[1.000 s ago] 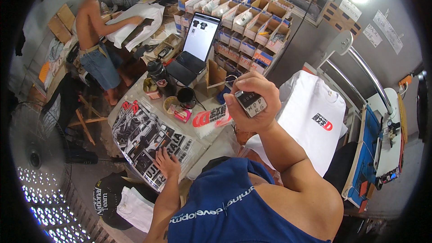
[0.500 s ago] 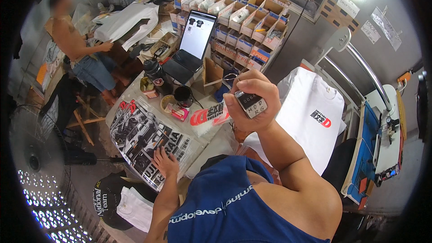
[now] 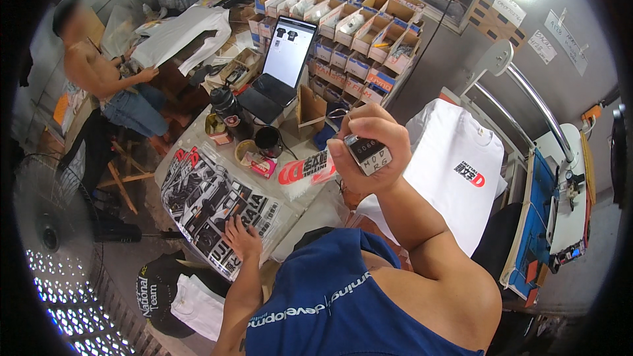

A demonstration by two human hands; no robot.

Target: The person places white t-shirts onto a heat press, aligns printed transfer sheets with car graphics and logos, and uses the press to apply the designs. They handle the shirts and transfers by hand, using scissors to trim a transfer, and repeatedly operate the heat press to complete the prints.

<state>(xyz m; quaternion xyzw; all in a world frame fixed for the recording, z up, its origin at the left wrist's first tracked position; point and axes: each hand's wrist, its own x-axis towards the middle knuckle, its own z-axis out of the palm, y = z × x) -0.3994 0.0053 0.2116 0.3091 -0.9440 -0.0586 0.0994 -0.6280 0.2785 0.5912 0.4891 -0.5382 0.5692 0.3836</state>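
Observation:
My right hand (image 3: 372, 142) grips a small metal tally counter (image 3: 369, 155) with a wire ring at its top, raised over the table (image 3: 188, 133). My left hand (image 3: 244, 236) lies with spread fingers on a printed film sheet (image 3: 204, 191) showing a black-and-white car. Smaller red-and-black print transfers (image 3: 306, 171) lie beside it. Under and to the right of my right forearm, a white T-shirt (image 3: 438, 178) with a small red-and-black print lies spread out. An open laptop (image 3: 283, 56), a dark bottle (image 3: 227, 105), a mug (image 3: 268, 140) and small tubs (image 3: 247, 151) stand behind.
At the far left a shirtless co-worker (image 3: 92, 69) handles white fabric (image 3: 184, 33). A fan (image 3: 49, 237) stands left, cardboard bins (image 3: 359, 29) at the back, a press machine (image 3: 550, 211) with curved steel tubes at right. A dark cap-like item and folded white shirt (image 3: 194, 303) lie below.
The co-worker has moved left and bent over, now holding the white fabric with the arms lower. My hands have stayed nearly still.

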